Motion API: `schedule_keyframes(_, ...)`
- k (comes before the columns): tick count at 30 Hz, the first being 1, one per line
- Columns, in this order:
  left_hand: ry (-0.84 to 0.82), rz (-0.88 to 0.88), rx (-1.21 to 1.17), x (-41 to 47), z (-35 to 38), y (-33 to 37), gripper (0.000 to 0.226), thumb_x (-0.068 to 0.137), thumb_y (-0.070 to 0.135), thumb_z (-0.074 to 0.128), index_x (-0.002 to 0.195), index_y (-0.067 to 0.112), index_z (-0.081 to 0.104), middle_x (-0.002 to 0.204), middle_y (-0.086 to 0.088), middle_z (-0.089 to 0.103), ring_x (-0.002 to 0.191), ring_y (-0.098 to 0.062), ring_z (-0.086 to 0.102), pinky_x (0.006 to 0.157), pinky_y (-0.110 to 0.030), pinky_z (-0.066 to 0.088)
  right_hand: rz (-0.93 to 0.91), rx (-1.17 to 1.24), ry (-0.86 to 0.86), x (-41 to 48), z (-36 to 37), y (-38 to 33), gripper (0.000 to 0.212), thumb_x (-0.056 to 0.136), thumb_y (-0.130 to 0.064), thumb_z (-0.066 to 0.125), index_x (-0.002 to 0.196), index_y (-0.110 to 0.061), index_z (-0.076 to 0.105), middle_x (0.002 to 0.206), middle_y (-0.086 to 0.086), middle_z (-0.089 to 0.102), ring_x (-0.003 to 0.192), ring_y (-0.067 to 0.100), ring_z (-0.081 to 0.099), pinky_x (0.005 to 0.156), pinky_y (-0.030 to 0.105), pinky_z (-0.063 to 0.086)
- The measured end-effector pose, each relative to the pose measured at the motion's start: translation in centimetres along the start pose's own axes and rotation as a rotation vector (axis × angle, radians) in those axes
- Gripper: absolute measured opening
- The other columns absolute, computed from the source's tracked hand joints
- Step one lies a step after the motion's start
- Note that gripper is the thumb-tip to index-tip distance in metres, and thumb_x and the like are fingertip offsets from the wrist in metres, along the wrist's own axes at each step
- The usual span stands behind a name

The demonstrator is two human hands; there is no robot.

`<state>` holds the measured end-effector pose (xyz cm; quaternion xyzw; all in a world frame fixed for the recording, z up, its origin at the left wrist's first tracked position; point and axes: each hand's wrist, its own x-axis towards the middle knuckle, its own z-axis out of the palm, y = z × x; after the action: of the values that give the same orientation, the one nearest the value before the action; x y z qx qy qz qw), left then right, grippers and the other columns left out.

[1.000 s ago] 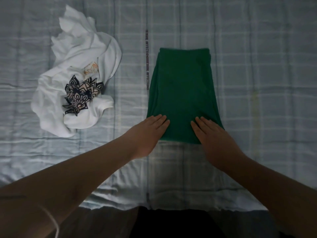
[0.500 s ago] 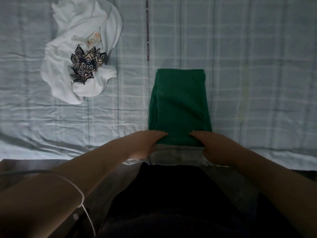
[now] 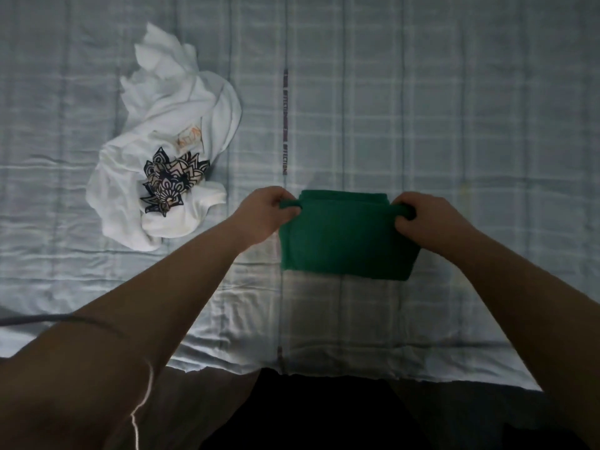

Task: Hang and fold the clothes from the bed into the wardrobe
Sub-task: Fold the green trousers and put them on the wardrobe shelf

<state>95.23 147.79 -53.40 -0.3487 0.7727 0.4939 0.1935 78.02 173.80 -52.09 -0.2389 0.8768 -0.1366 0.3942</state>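
A green garment [image 3: 344, 241] lies folded into a short rectangle on the bed, in the middle of the view. My left hand [image 3: 264, 212] pinches its far left corner and my right hand [image 3: 422, 220] pinches its far right corner, with the near half doubled over onto the far half. A crumpled white T-shirt [image 3: 168, 151] with a dark flower print lies to the left, apart from both hands.
The bed [image 3: 454, 108] is covered by a pale blue checked sheet with a printed text strip down the middle. Its near edge [image 3: 324, 368] runs just in front of my body. A thin white cord [image 3: 143, 401] hangs by my left arm.
Both hands took the green garment's near edge and carried it away from me over the rest, halving its length. The camera view also shifted.
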Motion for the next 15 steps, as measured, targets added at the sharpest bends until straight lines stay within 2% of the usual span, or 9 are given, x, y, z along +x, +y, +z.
schedule_keyframes(2, 0.065, -0.055, -0.045, 2.3, 0.7, -0.4, 0.015, 0.088, 0.031, 0.073, 0.096, 0.019, 0.067, 0.096, -0.003, 0.069, 0.088, -0.023, 0.067, 0.078, -0.040, 0.057, 0.024, 0.008, 0.049, 2.4, 0.5, 0.7, 0.019, 0.091, -0.024, 0.059, 0.109, -0.022, 0.064, 0.092, 0.000, 0.062, 0.078, 0.015, 0.058, 0.072, 0.031, 0.046)
schedule_keyframes(4, 0.137, -0.071, -0.007, 4.0, 1.6, -1.0, 0.017, 0.089, 0.034, 0.072, 0.095, 0.021, 0.064, 0.090, 0.003, 0.064, 0.082, -0.013, 0.062, 0.065, -0.027, 0.048, 0.058, 0.005, 0.085, 4.3, 1.3, 1.6, 0.021, 0.092, -0.029, 0.062, 0.111, -0.020, 0.064, 0.094, 0.000, 0.060, 0.081, 0.018, 0.056, 0.074, 0.030, 0.042)
schedule_keyframes(6, 0.200, -0.086, 0.021, 5.1, 2.5, -1.8, 0.017, 0.088, 0.036, 0.071, 0.094, 0.024, 0.060, 0.085, 0.010, 0.059, 0.075, -0.003, 0.054, 0.058, -0.020, 0.037, 0.097, 0.026, 0.140, 5.7, 2.2, 2.5, 0.022, 0.092, -0.034, 0.064, 0.108, -0.019, 0.064, 0.095, 0.003, 0.062, 0.081, 0.019, 0.055, 0.074, 0.029, 0.041)
schedule_keyframes(10, 0.271, -0.113, 0.000, 6.1, 4.2, -3.1, 0.023, 0.087, 0.035, 0.073, 0.097, 0.023, 0.056, 0.086, 0.009, 0.057, 0.076, -0.007, 0.055, 0.059, -0.019, 0.037, 0.131, 0.051, 0.179, 6.6, 4.1, 3.9, 0.027, 0.094, -0.037, 0.062, 0.111, -0.016, 0.061, 0.104, 0.009, 0.065, 0.084, 0.020, 0.053, 0.076, 0.032, 0.041)
schedule_keyframes(12, 0.282, -0.106, -0.034, 5.8, 4.5, -3.1, 0.029, 0.088, 0.032, 0.073, 0.106, 0.021, 0.053, 0.092, 0.006, 0.057, 0.084, -0.014, 0.059, 0.067, -0.024, 0.047, 0.151, 0.088, 0.213, 6.1, 4.8, 3.9, 0.035, 0.096, -0.038, 0.058, 0.121, -0.014, 0.058, 0.115, 0.012, 0.062, 0.097, 0.026, 0.057, 0.084, 0.036, 0.045)
schedule_keyframes(13, 0.286, -0.083, -0.034, 5.5, 4.6, -3.0, 0.034, 0.089, 0.030, 0.072, 0.114, 0.019, 0.052, 0.100, 0.003, 0.058, 0.091, -0.017, 0.059, 0.077, -0.028, 0.051, 0.150, 0.112, 0.270, 5.6, 5.0, 3.7, 0.038, 0.097, -0.037, 0.056, 0.127, -0.013, 0.055, 0.123, 0.013, 0.059, 0.107, 0.028, 0.057, 0.092, 0.039, 0.045)
schedule_keyframes(15, 0.354, 0.049, 0.087, 4.2, 4.8, -2.5, 0.044, 0.092, 0.027, 0.066, 0.129, 0.013, 0.049, 0.122, -0.006, 0.056, 0.111, -0.022, 0.054, 0.098, -0.036, 0.048, 0.076, 0.112, 0.431, 4.1, 5.4, 3.0, 0.041, 0.099, -0.032, 0.051, 0.135, -0.011, 0.049, 0.135, 0.013, 0.052, 0.125, 0.029, 0.048, 0.106, 0.043, 0.040)
